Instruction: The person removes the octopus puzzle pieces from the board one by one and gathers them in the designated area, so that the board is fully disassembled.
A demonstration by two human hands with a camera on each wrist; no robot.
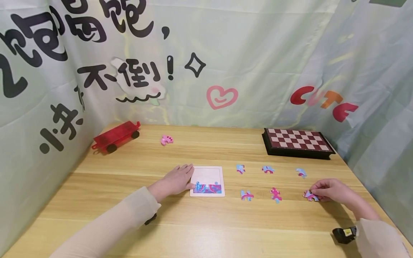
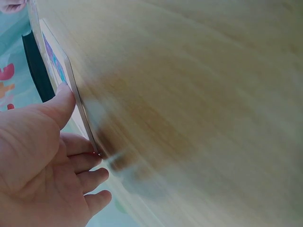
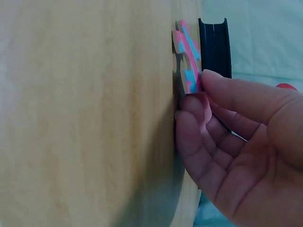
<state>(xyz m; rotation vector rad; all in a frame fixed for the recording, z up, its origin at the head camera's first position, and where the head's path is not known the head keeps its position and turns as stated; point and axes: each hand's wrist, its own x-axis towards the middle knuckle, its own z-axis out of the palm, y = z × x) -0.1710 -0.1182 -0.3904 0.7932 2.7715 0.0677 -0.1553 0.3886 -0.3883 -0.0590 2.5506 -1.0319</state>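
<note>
In the head view a puzzle tray [image 1: 207, 175] lies mid-table, its bottom strip filled with blue and purple pieces. My left hand [image 1: 177, 180] rests at its left edge. The left wrist view shows the thumb [image 2: 64, 101] touching the tray's [image 2: 71, 75] rim and the other fingers spread loosely beside it. At the right, my right hand [image 1: 333, 192] pinches a pink and blue puzzle piece [image 1: 310, 196] between thumb and fingers. Seen from the right wrist, this puzzle piece [image 3: 189, 71] is close to the tabletop; whether it touches the wood I cannot tell.
Several loose puzzle pieces lie in two rows right of the tray, among them one pink piece [image 1: 276, 194]. Behind them sits a checkered board box [image 1: 298, 141]. A red toy wagon [image 1: 117, 136] and a pink piece [image 1: 166, 140] are at the back left. Fabric walls border the table.
</note>
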